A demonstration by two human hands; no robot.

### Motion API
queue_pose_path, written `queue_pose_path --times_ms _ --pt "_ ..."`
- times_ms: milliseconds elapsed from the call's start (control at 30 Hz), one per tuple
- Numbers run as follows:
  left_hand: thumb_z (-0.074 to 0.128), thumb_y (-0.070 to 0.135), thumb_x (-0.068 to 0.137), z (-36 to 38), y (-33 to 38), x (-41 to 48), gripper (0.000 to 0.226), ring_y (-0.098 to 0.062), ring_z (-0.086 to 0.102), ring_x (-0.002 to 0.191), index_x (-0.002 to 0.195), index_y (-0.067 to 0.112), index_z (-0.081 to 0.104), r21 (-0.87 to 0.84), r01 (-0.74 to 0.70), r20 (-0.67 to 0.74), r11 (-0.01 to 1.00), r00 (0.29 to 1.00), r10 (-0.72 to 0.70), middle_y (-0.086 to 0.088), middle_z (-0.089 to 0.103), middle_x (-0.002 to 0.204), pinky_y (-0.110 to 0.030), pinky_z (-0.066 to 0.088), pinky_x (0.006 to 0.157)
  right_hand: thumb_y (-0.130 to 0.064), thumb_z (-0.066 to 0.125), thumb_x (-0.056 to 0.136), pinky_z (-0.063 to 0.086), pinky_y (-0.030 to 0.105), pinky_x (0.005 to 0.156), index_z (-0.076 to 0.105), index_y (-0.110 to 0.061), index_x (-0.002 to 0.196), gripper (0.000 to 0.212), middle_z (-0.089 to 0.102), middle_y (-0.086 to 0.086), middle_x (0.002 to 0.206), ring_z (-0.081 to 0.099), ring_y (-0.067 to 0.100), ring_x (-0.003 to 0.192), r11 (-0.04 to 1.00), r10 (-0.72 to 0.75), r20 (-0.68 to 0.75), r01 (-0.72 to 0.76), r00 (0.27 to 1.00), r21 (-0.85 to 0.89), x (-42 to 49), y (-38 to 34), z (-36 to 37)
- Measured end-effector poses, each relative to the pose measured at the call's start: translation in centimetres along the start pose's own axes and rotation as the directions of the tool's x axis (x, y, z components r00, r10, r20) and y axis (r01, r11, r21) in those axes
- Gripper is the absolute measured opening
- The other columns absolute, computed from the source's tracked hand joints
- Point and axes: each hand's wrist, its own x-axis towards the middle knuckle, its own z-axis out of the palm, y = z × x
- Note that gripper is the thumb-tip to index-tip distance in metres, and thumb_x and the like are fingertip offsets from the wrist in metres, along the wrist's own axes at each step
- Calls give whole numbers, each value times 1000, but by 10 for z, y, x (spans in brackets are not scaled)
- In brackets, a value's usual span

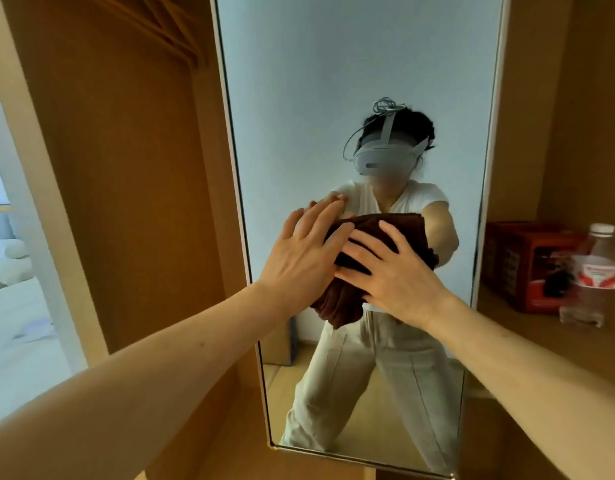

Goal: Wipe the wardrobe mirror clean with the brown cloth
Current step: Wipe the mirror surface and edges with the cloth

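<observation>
Brown folded cloth point(344, 299), bunched and hanging in soft pleats, is pressed against the middle of the tall white-edged wardrobe mirror point(351, 64). The right hand point(392, 275) lies flat on it with fingers straight and spread wide. The left hand point(306, 251), equally open-fingered, rests over the cloth's left edge, its fingertips meeting the glass.

The mirror point(361, 64) glass lies open above and below the cloth point(344, 303), edge to edge. To its right, a red box point(528, 265) and a bottle point(592, 275) stand on the shelf point(528, 327) near the frame, blocking a wide sweep there. Left, the wardrobe bay point(133, 168) is open; what look like hangers point(167, 26) hang high.
</observation>
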Motion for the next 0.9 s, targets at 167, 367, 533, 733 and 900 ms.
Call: queue_pose_path --times_ms 167,367,533,733,900 --pt "47 15 84 -26 4 64 65 -32 17 144 146 3 30 -53 -14 -114 998 993 8 -16 23 155 -42 7 118 -37 65 77 21 61 109 56 -16 125 54 50 16 136 39 35 132 991 104 -29 -106 994 -78 38 74 -39" --pt "47 40 81 -66 -16 160 86 -28 5 147 150 3 11 -61 115 -290 991 948 -128 -14 11 158 -44 0 118 -37 68 78 10 57 113 40 -12 140 73 31 17 150 20 32 142 972 212 -109 -221 971 -79 100 186 -80" --pt "42 51 87 -59 -45 183 82 -32 12 146 148 1 20 57 -7 -388 998 921 29 -16 20 156 -49 9 117 -39 68 73 13 58 112 47 -13 135 71 29 15 151 22 34 141 963 256 -217 -269 942 -32 108 202 -78" --pt "45 48 91 -14 -38 134 72 -37 20 143 144 0 31 123 -219 -379 968 891 250 -21 27 152 -58 23 112 -47 61 75 20 61 109 50 -17 129 63 40 14 146 31 35 137 966 243 -239 -257 940 -29 58 143 -40" --pt "43 54 94 -27 -63 153 73 -32 20 144 146 5 29 236 -273 -348 932 872 344 -18 27 153 -50 22 115 -52 51 82 29 62 105 51 -20 130 58 45 16 142 37 35 134 984 123 -184 -143 975 -101 69 176 -55"
